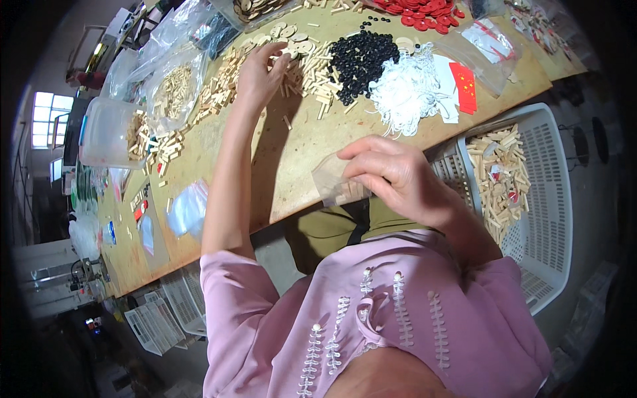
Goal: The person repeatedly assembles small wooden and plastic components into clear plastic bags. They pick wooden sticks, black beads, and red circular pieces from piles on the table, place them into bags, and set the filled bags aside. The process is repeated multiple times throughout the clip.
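My left hand reaches over the heap on the table, its fingers apart at the near edge of the round wooden discs. Small wooden blocks lie beside and under it. No held piece shows between those fingers. Close to my body, my right hand is closed on the upper part of a small clear plastic bag. Several wooden pieces sit in the bag's bottom.
Black beads, white cords, red discs and red cards with yellow stars lie to the right. A white basket of wooden pieces stands beyond the table edge. At left are a tipped clear tub and plastic bags.
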### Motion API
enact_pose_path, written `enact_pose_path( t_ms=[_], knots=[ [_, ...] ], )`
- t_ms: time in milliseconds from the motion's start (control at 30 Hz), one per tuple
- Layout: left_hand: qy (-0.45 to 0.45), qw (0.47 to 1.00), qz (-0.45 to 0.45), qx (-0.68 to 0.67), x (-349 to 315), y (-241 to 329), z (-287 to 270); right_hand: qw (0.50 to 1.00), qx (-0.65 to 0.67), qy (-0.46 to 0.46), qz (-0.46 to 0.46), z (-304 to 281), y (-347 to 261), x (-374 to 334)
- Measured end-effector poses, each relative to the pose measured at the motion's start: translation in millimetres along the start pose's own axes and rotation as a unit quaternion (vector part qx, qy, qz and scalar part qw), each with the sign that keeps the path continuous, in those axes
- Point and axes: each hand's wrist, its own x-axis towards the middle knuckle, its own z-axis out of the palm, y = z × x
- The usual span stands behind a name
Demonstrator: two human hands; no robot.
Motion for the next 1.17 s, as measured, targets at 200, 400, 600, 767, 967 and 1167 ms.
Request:
enact_pose_path(
  t_ms=[200,400,600,767,967,1167],
  knots=[
    [-0.043,0.988,-0.019,0.148,29,-17,18,0.999,-0.028,0.022,0.039,-16,0,-11],
    [-0.046,0.995,-0.092,-0.015,-1,-42,-9,0.999,-0.027,0.011,0.034,-15,10,-11],
    [0.040,0.981,-0.108,-0.155,-36,-38,-26,1.000,-0.009,-0.016,0.018,-4,6,-2],
    [-0.041,0.937,-0.067,-0.341,-96,79,-49,1.000,-0.010,-0.015,0.013,-3,8,5],
    [-0.047,0.981,0.119,-0.145,-138,131,-51,0.999,-0.010,-0.038,0.015,2,3,10],
    [-0.097,0.994,0.011,-0.053,-85,90,-34,0.997,-0.023,-0.054,0.046,1,0,2]
  ],
)
